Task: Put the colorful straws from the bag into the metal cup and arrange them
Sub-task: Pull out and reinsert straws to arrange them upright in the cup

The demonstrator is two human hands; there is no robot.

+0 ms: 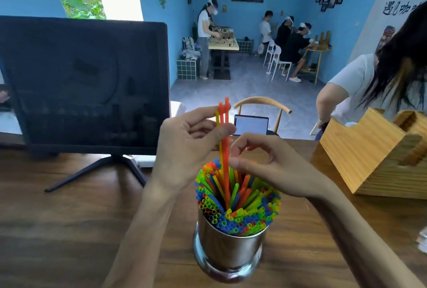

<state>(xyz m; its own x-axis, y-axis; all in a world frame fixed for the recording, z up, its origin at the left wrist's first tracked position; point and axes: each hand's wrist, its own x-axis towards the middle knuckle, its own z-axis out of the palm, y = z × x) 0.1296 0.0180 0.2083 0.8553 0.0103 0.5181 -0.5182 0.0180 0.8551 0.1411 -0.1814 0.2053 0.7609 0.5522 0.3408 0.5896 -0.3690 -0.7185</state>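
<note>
Steel cup (228, 248) near desk (69, 218) front edge, packed with straws (240, 206). Left hand (184, 149) fingers pinch three raised straws (225, 139); right hand (265, 167) fingers steady them. Advise lowering vertically into a gap.

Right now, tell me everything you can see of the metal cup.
The metal cup is a shiny steel-looking cylinder with a wider rounded base, standing upright on the wooden table. It is packed nearly full of colorful straws that fan out above its rim. Neither hand touches it: the left hand pinches a few orange and yellow straws above it, and the right hand hovers over the bundle.
</note>
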